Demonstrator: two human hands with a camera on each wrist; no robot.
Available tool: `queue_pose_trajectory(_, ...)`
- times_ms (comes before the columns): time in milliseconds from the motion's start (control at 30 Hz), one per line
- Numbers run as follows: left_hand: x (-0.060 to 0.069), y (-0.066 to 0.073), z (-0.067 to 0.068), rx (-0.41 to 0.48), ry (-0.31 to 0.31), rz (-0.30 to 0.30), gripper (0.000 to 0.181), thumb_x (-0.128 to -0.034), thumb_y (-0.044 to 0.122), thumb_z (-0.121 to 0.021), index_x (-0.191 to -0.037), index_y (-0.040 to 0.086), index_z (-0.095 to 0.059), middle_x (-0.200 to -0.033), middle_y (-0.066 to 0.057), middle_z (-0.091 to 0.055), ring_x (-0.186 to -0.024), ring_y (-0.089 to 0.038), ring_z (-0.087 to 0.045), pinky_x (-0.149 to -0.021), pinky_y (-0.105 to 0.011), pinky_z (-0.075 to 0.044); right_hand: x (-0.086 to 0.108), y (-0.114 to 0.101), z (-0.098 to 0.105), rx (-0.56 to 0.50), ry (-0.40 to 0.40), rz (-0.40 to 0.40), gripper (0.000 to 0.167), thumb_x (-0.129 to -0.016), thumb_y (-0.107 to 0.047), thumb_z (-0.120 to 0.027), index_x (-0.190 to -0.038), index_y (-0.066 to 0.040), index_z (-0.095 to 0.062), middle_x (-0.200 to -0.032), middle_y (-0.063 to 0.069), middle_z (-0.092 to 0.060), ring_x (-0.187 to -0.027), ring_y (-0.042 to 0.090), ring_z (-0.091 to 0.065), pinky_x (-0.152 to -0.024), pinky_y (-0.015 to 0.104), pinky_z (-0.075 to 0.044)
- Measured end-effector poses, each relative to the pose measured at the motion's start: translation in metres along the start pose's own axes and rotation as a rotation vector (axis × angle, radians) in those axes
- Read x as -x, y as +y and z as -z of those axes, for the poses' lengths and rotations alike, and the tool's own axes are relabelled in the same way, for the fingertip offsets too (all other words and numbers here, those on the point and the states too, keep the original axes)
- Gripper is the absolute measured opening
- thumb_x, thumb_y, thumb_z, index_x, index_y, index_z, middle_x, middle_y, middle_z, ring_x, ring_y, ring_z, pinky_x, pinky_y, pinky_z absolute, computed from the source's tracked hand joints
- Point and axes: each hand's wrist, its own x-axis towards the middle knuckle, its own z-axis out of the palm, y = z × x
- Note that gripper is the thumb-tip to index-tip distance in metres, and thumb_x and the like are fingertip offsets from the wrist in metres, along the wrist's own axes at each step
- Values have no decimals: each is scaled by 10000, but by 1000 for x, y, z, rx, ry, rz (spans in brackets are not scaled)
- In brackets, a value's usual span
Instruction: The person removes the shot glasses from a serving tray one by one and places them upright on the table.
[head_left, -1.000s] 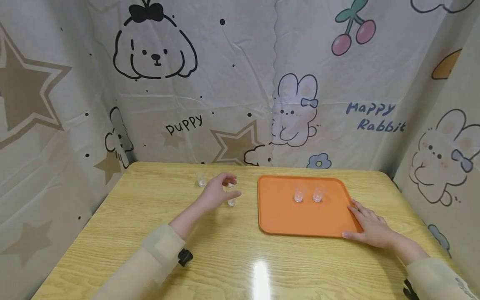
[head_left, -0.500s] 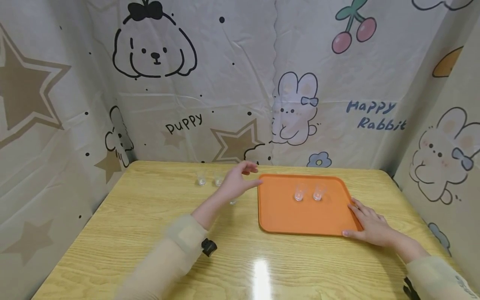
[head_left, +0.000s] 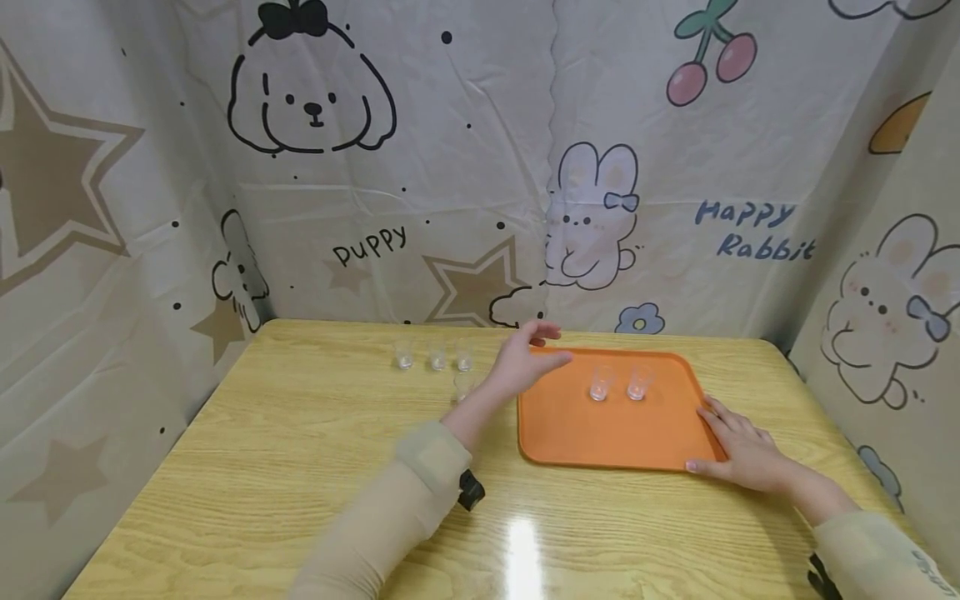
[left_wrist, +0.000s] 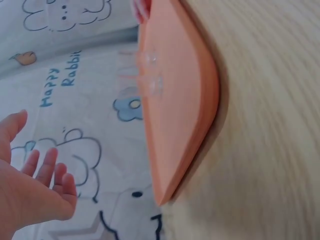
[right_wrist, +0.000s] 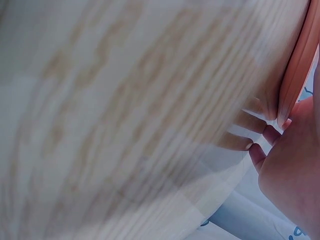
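My left hand [head_left: 527, 362] hovers over the back left corner of the orange tray [head_left: 600, 437], its fingers apart and nothing between them. Two small clear shot glasses stand upright on that tray, a left one [head_left: 598, 387] and a right one [head_left: 637, 386]. In the left wrist view the hand [left_wrist: 37, 192] is held palm up to the camera, away from the glasses [left_wrist: 154, 85]. My right hand [head_left: 746, 450] rests against the tray's right edge; in the right wrist view its fingertips [right_wrist: 257, 152] touch the table beside the rim.
Several more clear glasses stand on the wooden table [head_left: 300, 433] left of the tray: three in a back row, with one at the row's middle [head_left: 438, 358], and a nearer glass [head_left: 462, 385] partly behind my left forearm. A printed curtain [head_left: 465, 167] closes off the back and sides.
My left hand has moved right, from above the table glasses to the tray's left side, staying unfilled. Glasses it was covering now show. The right hand and tray stay put.
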Motion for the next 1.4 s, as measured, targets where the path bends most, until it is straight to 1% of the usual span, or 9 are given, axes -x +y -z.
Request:
queue_pose_trajectory(133,-6,-5,-19,6,16,-8,468,-824,264,-741,-1234,136,-556,-1198,33,-596,-1149,-243,-504,-879,-313,-460,0,0,0,0,3,3,926,-802,-498,-686,-1418,77,-301,-1520,244,-149,-1283,518,-231,-867,699,-242)
queue_pose_trajectory(333,-14,-16,-43,10,36,9,404,-819,254,-746,-1181,176,-583,-1157,51,-606,-1102,-200,-522,-877,-286,-453,1,0,0,7,7,9,917,-805,-496,-683,-1416,76,-308,-1518,244,-157,-1277,516,-244,-855,697,-254)
queue_pose_trajectory(533,-20,-28,-61,-5,3,21,455,-830,266,-734,-1232,141,-562,-1166,32,-612,-1111,-233,-530,-882,-276,-445,2,0,1,6,5,7,920,-804,-491,-686,-1417,79,-305,-1521,243,-154,-1279,514,-244,-856,687,-260)
queue_pose_trajectory(733,-23,-34,-73,6,-27,72,527,-831,214,-732,-1301,94,-526,-1184,-6,-614,-1103,-253,-525,-877,-287,-445,2,0,1,2,12,14,922,-805,-483,-688,-1420,82,-299,-1524,244,-153,-1280,517,-244,-853,679,-262)
queue_pose_trajectory(867,-24,-37,-80,-9,-43,95,538,-817,209,-745,-1298,100,-528,-1192,-13,-612,-1108,-244,-530,-890,-294,-455,2,0,1,2,15,18,920,-806,-478,-689,-1420,84,-297,-1523,246,-151,-1279,521,-243,-855,682,-259)
queue_pose_trajectory(1000,-26,-37,-87,-41,-58,94,497,-814,203,-749,-1256,94,-549,-1163,-16,-618,-1112,-240,-540,-916,-292,-456,2,0,2,1,17,20,917,-806,-475,-690,-1418,85,-300,-1521,251,-154,-1277,522,-244,-854,682,-260)
queue_pose_trajectory(1100,-25,-35,-91,-61,-51,94,437,-817,186,-745,-1208,100,-570,-1118,-7,-621,-1078,-219,-552,-907,-278,-457,1,0,1,-3,16,20,914,-807,-474,-689,-1418,84,-299,-1522,250,-151,-1278,522,-240,-855,680,-258)
queue_pose_trajectory(1267,-24,-34,-96,-102,-27,94,302,-827,195,-737,-1087,139,-594,-1002,32,-611,-964,-167,-553,-808,-235,-452,2,-1,2,-5,14,18,917,-807,-475,-689,-1420,83,-297,-1523,248,-149,-1278,523,-239,-859,685,-252)
queue_pose_trajectory(1400,-24,-35,-97,-123,-20,95,261,-834,209,-731,-1045,142,-592,-966,34,-599,-905,-144,-530,-761,-228,-436,2,-2,3,-4,14,20,914,-807,-474,-689,-1416,86,-301,-1519,252,-155,-1275,525,-242,-857,688,-253)
